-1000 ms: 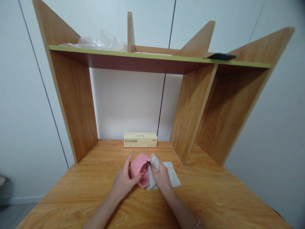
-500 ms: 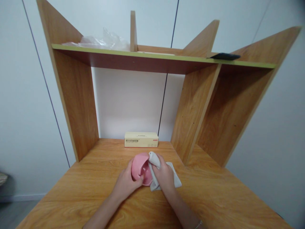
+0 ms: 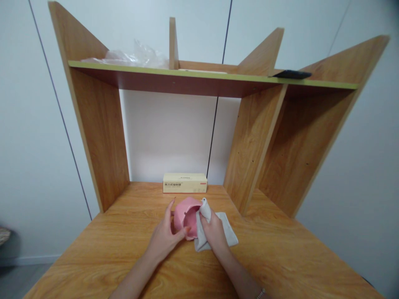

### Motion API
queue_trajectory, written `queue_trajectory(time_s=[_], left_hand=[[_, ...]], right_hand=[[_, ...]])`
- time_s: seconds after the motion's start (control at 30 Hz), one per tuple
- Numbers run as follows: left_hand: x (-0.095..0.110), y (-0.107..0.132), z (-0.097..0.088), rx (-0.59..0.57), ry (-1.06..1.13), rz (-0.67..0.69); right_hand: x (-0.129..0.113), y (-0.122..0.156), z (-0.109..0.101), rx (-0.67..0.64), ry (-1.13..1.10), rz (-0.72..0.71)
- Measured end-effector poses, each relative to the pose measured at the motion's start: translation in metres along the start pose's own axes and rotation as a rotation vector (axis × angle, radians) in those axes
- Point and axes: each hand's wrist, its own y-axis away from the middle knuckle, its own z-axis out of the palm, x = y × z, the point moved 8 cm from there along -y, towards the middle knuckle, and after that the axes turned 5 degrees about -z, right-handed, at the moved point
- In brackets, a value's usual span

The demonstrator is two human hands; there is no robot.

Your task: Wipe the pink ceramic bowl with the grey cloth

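A pink bowl (image 3: 183,211) is tilted on its side in front of me, its hollow facing right and toward me. My left hand (image 3: 165,234) holds it from the left, the thumb at the near rim and the fingers behind the outer wall. A light grey cloth (image 3: 202,234) is bunched in my right hand (image 3: 215,230), which presses it against the bowl's right rim. Part of the cloth spreads out to the right of that hand. The right fingertips are hidden by the cloth.
Behind the bowl a cream cling film box (image 3: 185,183) stands on the wooden desk (image 3: 124,249). A wooden shelf unit (image 3: 205,77) rises at the back, with a clear plastic bag (image 3: 134,56) and a flat dark object (image 3: 292,74) on its upper board.
The bowl has turned a little in my left hand, whose fingers have loosened and spread. My right hand has shifted the cloth slightly along the rim.
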Motion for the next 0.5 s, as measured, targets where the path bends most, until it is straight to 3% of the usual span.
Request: queue_trajectory(time_s=[0.13, 0.3, 0.5], left_hand=[[-0.001, 0.001, 0.009, -0.039, 0.044, 0.025], [0.002, -0.001, 0.003, 0.024, 0.051, 0.075], [0.006, 0.001, -0.006, 0.075, -0.093, 0.102]], right_hand=[[0.003, 0.001, 0.003, 0.000, 0.023, 0.027], [-0.007, 0.000, 0.000, -0.019, 0.080, -0.001], [-0.031, 0.003, -0.015, 0.064, 0.318, -0.216]])
